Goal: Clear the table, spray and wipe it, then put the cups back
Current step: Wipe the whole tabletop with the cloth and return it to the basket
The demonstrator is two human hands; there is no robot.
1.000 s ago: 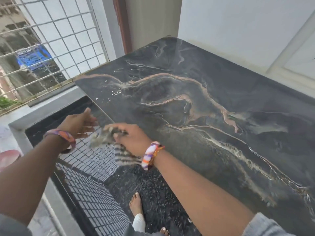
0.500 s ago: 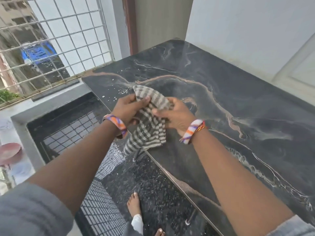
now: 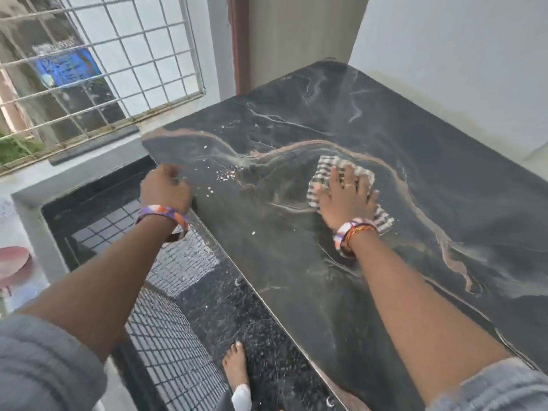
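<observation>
The table [image 3: 400, 120] is a dark marble slab with tan and white veins, and no cups stand on it in view. A grey-and-white striped cloth [image 3: 329, 169] lies flat on its middle. My right hand [image 3: 345, 197] presses down on the cloth with straight, spread fingers. My left hand [image 3: 164, 188] hovers at the table's left edge with its fingers loosely curled, holding nothing. White crumbs or droplets [image 3: 228, 173] speckle the marble between the two hands.
A white metal window grille [image 3: 98, 63] fills the upper left, above a grey ledge [image 3: 74, 173]. Below the table's left edge lies a dark speckled floor [image 3: 261, 336] with a mesh grate [image 3: 166, 330]. My bare foot [image 3: 235, 363] stands beside the table. White walls bound the far side.
Both hands held the cloth bunched at the table's edge. Now the right hand has spread it flat on the marble further right, and the left hand has let go and moved left.
</observation>
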